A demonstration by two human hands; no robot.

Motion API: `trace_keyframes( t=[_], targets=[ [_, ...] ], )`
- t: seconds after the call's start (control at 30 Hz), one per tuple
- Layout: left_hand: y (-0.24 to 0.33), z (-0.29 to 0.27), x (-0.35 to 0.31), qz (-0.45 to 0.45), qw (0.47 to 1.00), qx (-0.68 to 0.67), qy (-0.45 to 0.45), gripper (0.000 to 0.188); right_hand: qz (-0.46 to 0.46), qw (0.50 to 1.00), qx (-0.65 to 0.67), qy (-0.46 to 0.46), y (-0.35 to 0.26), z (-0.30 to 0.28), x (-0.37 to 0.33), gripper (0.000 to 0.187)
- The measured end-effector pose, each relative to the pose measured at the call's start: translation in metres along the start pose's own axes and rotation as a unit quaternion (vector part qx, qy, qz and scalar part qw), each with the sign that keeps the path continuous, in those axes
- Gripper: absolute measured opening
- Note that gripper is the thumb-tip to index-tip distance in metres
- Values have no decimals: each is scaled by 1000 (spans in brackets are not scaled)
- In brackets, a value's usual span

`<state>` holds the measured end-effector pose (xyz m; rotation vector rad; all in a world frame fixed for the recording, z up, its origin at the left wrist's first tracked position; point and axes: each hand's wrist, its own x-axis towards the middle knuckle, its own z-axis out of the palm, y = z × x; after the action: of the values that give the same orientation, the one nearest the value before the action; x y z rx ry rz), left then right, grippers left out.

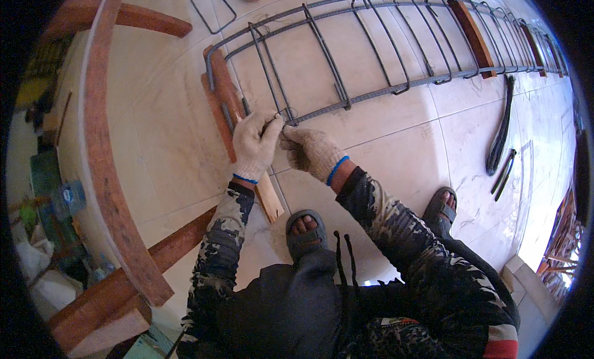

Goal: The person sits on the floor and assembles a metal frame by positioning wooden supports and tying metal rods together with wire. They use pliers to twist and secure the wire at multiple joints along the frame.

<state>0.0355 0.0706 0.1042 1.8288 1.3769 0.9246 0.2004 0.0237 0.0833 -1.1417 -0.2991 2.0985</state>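
Observation:
A long cage of steel reinforcing bars with square stirrups stretches from near my hands to the far right. At its near left corner, my left hand, in a pale knitted glove, pinches a thin tie wire beside the lower bar. My right hand, gloved alike, is closed with its fingertips close to the left ones. What lies between the right fingers is hidden. Under the cage's left end lies a reddish wooden block.
Wooden spacers sit under the cage. A bundle of black wire and pincers lie on the tiles at right. Timber beams stand at left. A loose stirrup lies beyond the cage. A light wood piece lies near my sandalled foot.

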Motion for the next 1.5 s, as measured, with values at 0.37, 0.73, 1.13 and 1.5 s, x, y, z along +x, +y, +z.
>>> trace_keyframes(
  t=[0.37, 0.73, 1.13, 1.5],
  targets=[
    [-3, -8, -12, 106, 988, 115, 9, 9, -314, 804, -470, 184, -7, 9, -2, 13],
    [-16, 10, -41, 194, 961, 182, 74, 27, -349, 507, -787, -35, -92, 8, 15, 13],
    [46, 17, -41, 20, 969, 216, 118, 26, -403, 697, -590, 62, -137, -10, 0, 28],
    [21, 11, -33, 33, 982, 174, 60, 12, 113, 991, -3, -65, -39, -30, -29, 31]
  ],
)
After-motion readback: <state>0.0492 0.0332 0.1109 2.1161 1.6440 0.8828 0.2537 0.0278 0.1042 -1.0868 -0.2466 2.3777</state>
